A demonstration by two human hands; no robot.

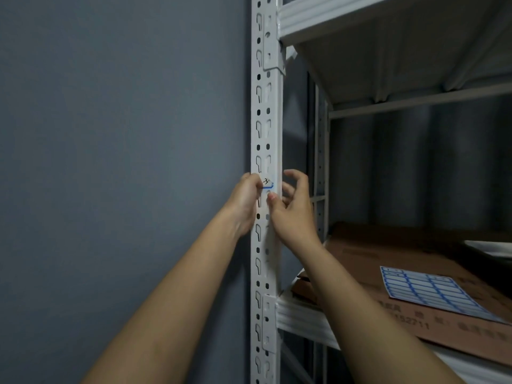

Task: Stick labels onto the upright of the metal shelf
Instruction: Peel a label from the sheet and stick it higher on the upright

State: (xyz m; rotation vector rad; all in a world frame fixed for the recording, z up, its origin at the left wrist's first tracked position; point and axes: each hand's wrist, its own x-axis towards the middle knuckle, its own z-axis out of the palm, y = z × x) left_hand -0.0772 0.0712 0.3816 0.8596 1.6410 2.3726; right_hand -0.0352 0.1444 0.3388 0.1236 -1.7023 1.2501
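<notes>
The white perforated upright (264, 120) of the metal shelf runs top to bottom through the middle of the view. A small white label (268, 182) with a blue border and black handwriting lies against it at hand height. My left hand (245, 202) pinches the label's left end from the upright's left side. My right hand (293, 207) is on the upright's right side, thumb tip touching the upright just under the label, fingers spread apart. Part of the label is hidden by my left fingers.
A sheet of blue-bordered labels (426, 292) lies on brown cardboard boxes (388, 253) on the lower shelf board (302, 317). Another shelf board (360, 20) is overhead at the upper right. A grey wall (124, 134) fills the left side.
</notes>
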